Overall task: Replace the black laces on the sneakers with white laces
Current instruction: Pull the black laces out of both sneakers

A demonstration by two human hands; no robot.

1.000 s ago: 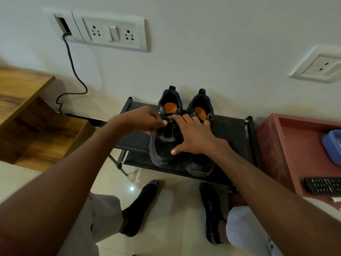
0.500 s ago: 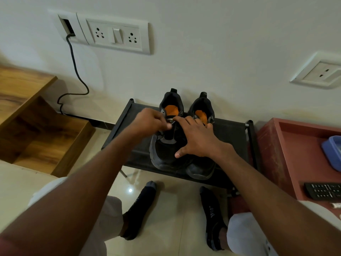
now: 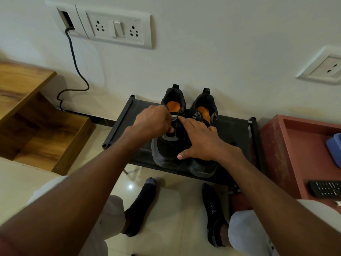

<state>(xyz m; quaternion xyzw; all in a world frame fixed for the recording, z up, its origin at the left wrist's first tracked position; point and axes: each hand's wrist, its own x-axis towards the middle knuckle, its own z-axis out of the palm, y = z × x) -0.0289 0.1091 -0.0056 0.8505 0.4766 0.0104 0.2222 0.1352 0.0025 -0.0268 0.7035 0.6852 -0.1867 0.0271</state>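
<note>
Sneakers, black mesh with orange insoles, sit paired on a black fabric-topped shoe rack. Left hand fingers curl, pinching at the lacing; right hand fingers lie spread across the uppers.

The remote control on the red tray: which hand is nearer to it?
Right. The right hand rests on the sneakers, on the side toward the remote control. The left hand is further away, at the left sneaker's tongue.

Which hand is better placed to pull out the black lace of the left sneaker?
Probably the left hand: its fingers are curled at the lacing of the left sneaker, while the right hand lies flat, steadying it.
</note>
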